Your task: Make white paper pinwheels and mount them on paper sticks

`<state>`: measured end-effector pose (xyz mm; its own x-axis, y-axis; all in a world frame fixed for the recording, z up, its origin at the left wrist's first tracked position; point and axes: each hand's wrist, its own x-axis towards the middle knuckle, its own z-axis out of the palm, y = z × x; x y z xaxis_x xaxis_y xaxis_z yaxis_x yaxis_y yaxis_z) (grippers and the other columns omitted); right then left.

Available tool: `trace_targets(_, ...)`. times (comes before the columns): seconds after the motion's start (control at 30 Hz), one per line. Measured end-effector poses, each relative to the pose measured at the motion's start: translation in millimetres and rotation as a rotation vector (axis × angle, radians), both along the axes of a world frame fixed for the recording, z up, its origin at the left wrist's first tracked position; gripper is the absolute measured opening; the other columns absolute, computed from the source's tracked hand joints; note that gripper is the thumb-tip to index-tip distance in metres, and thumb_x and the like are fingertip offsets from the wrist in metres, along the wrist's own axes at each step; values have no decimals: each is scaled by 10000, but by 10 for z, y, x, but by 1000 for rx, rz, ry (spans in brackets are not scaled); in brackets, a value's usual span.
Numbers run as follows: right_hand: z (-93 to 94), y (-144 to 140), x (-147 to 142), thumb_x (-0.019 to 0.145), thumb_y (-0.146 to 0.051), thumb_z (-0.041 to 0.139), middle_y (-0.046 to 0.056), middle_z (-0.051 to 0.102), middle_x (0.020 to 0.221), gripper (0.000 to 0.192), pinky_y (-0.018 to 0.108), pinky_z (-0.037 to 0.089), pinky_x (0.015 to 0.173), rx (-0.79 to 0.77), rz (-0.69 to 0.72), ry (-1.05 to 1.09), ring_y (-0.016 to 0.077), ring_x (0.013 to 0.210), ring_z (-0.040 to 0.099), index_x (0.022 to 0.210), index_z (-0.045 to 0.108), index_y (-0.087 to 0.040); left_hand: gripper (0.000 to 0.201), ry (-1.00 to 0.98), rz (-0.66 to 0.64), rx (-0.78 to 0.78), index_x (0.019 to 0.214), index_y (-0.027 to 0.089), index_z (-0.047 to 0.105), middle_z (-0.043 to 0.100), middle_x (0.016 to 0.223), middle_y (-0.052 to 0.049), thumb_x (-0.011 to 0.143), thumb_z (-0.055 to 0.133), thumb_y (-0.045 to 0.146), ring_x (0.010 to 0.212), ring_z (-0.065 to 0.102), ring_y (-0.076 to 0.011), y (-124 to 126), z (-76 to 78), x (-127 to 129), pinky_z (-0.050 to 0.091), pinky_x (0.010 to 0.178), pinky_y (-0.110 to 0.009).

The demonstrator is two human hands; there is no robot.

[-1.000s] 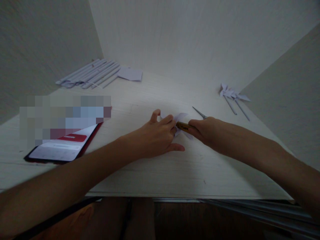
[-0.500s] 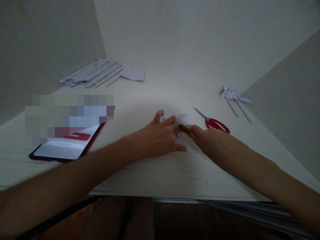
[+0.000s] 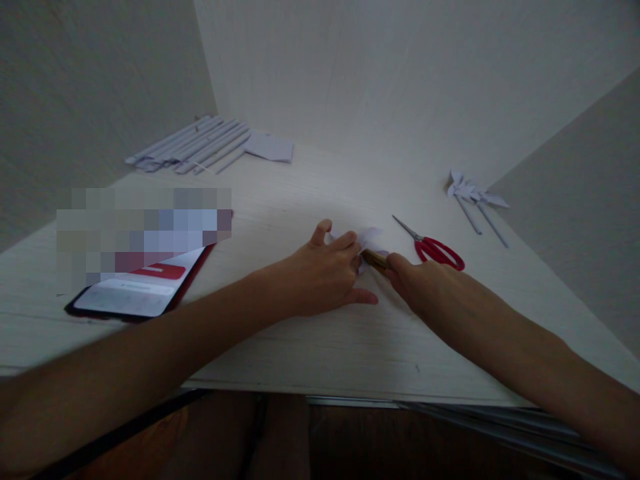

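A pale, streaked table [image 3: 300,357] meets plain walls [image 3: 360,80], above a dark floor [image 3: 370,440]. On it, white paper [image 3: 371,235] lies partly under the left hand [image 3: 325,277], whose grip I cannot tell; the right hand [image 3: 427,285] grasps a brownish-gold tool [image 3: 377,261].

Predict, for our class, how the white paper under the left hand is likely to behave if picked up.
The white paper would probably feel light, as its visible flaps look thin. Those flaps may bend or crease easily where they stick out past the left hand. It seems unlikely to roll, given its pointed, angular edges.
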<state>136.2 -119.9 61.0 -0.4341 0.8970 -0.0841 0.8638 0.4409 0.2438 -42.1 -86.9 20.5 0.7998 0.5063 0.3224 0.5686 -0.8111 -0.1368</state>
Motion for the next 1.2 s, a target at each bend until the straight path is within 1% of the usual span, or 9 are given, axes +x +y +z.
trace_targets(0.13,24,125,63,862,-195,331,54,620,683,246,231,267,448,-52,8,43,105,470,495,972,550,-167,503,-6,-5,9,991,136,601,560,1034,-134,840,325,527,988,443,-249,0,-5,-8,203,904,-463)
trace_targets(0.27,126,218,99,880,-320,299,43,593,622,319,233,267,460,-72,-30,81,100,459,472,872,574,-157,521,8,2,-9,1000,128,595,556,1038,-147,841,310,533,980,444,-249,-12,13,-18,214,894,-458)
trace_targets(0.33,151,234,106,883,-339,281,40,581,604,350,233,264,464,-78,-42,92,95,451,458,835,575,-155,525,9,-1,-10,1001,126,593,555,1038,-148,845,300,531,978,442,-249,-12,12,-23,214,893,-458)
trace_targets(0.43,139,232,97,879,-351,289,34,571,588,355,231,255,462,-110,-42,101,86,438,433,800,573,-153,526,3,-6,-7,1009,125,587,549,1054,-147,847,293,529,981,439,-249,-4,-3,-27,208,894,-459)
trace_targets(0.57,112,223,56,879,-367,291,23,555,561,367,226,236,450,-144,-39,116,76,419,407,795,576,-152,536,-4,-6,-5,1021,123,583,548,1060,-147,846,289,535,985,434,-248,8,-17,-21,203,897,-458)
trace_targets(0.7,126,229,28,879,-359,294,20,550,556,360,225,229,443,-151,-32,113,76,414,403,816,583,-154,535,-10,-4,-10,1028,127,582,555,1054,-144,840,300,540,988,430,-248,10,-17,-14,202,899,-455)
trace_targets(0.83,145,230,19,878,-349,296,24,563,572,347,229,236,447,-153,-21,109,80,423,414,840,583,-157,539,-13,-3,-6,1041,124,574,549,1062,-146,841,297,540,994,426,-250,5,-15,-18,199,904,-457)
trace_targets(1.0,160,219,8,879,-338,298,35,586,606,339,232,259,463,-157,-20,115,88,452,444,826,583,-160,528,-3,-2,-4,1028,121,577,549,1058,-147,841,306,534,997,426,-249,5,-14,-17,200,910,-457)
trace_targets(1.2,120,261,49,876,-361,299,29,573,592,351,227,261,462,-163,-12,127,88,451,440,822,583,-162,534,-2,-10,3,1012,122,585,540,1053,-143,840,300,540,997,434,-253,10,-23,-17,200,913,-472)
